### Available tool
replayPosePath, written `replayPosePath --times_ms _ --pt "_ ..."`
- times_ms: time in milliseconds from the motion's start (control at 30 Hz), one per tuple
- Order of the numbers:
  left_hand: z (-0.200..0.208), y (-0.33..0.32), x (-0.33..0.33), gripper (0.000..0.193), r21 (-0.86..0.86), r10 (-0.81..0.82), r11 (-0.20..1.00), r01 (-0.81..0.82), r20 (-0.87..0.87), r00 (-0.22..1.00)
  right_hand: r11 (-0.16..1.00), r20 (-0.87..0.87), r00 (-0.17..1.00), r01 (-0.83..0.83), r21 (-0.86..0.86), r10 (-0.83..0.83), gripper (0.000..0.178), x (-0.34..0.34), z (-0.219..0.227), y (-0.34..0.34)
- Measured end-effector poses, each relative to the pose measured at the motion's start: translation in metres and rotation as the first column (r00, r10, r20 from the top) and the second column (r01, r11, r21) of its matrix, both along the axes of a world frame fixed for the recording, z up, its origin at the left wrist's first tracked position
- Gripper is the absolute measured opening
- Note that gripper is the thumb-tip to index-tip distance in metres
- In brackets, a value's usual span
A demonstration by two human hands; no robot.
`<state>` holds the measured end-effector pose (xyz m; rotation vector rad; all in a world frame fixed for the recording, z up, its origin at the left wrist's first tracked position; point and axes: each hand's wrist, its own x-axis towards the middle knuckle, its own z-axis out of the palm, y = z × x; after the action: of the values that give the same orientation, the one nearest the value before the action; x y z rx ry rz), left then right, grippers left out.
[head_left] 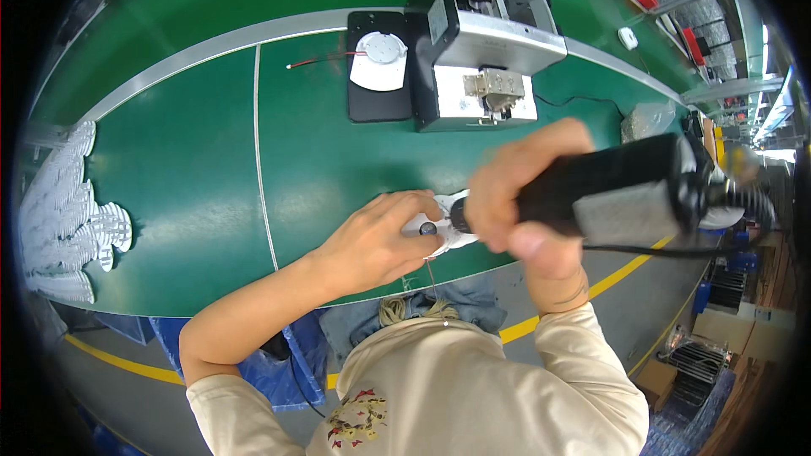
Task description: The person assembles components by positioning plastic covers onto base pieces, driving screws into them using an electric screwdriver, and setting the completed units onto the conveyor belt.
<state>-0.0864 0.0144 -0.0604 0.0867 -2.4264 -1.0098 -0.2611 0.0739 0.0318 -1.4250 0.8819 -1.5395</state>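
My right hand [528, 194] is wrapped round a black electric screwdriver [608, 186], tilted almost level, its cable running off to the right. The tip end of the tool points left at a small white plastic part [454, 235] by the near edge of the bench. My left hand [380, 236] pins that part down, with thumb and fingers closed about its left end. A small dark round piece [428, 229] shows between them. A thin wire hangs from the part over the edge. Whether the bit touches a screw is hidden.
A grey and black machine [498, 42] stands at the back. Beside it, a black plate [359, 105] carries a white part [380, 74] with a red-black wire [321, 59]. Stacked white parts [72, 219] lie far left on the green bench [186, 160]; a clear bag [649, 121] sits right.
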Motion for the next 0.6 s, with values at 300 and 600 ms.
replayPosePath --times_ms 300,600 --pt "-0.004 -0.001 -0.002 0.028 -0.02 -0.04 0.999 0.04 0.007 0.999 0.889 0.272 0.911 0.38 -0.256 -0.311 0.037 -0.056 0.034 -0.039" --pt "-0.002 -0.001 -0.004 0.031 0.0 -0.039 0.999 0.039 0.009 0.999 0.867 0.156 0.894 0.446 -0.221 -0.42 0.031 -0.057 0.026 -0.06"
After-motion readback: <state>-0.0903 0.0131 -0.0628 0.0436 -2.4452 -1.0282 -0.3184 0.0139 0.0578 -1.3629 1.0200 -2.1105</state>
